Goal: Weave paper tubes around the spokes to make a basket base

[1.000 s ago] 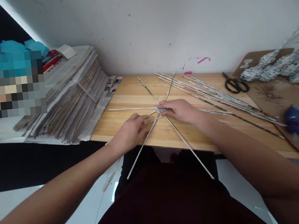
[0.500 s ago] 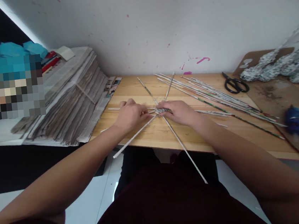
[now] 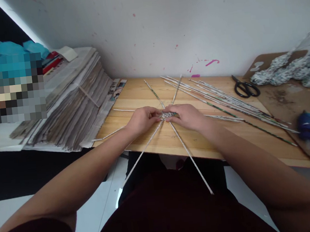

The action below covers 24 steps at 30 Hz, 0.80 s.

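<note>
Fingers (image 3: 175,109) on spoked, mottled grey-white weave (image 3: 167,115)

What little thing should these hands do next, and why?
Perhaps the left hand should press the left edge of the woven centre snug: its fingertips are right there, the right hand grips the other side, and thin rods fan out from it.

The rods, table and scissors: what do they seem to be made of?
Rods: probably tightly rolled printed paper, matt; they look pale, with coloured patches on some. Table: apparently wood, smooth, perhaps lightly varnished; pale bands of grain show. Scissors: black, likely metal by their slim form, perhaps plastic-coated; finish too small to judge.
</note>
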Available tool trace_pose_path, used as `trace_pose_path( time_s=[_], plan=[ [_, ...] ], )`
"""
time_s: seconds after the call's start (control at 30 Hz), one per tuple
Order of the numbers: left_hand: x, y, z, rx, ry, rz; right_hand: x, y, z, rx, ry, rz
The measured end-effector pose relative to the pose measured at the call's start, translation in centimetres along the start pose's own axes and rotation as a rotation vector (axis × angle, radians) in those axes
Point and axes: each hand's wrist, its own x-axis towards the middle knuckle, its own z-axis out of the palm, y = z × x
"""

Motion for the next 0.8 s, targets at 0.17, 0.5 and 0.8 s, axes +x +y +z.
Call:
trace_pose_path(
  time_s=[0.17, 0.5, 0.8],
  plan=[
    [0.6, 0.0, -0.7, 0.074, -0.034, 0.101, 0.0, -0.3, 0.0, -0.019, -0.004, 0.004],
    [1.8, -0.9, -1.0, 0.253, 0.039, 0.08, 0.2, -0.7, -0.3, -0.025, -0.013, 0.036],
    [2.6, -1.0, -1.9, 0.295, 0.018, 0.064, 0.1, -0.4, 0.1, -0.029, -0.002, 0.035]
  ],
)
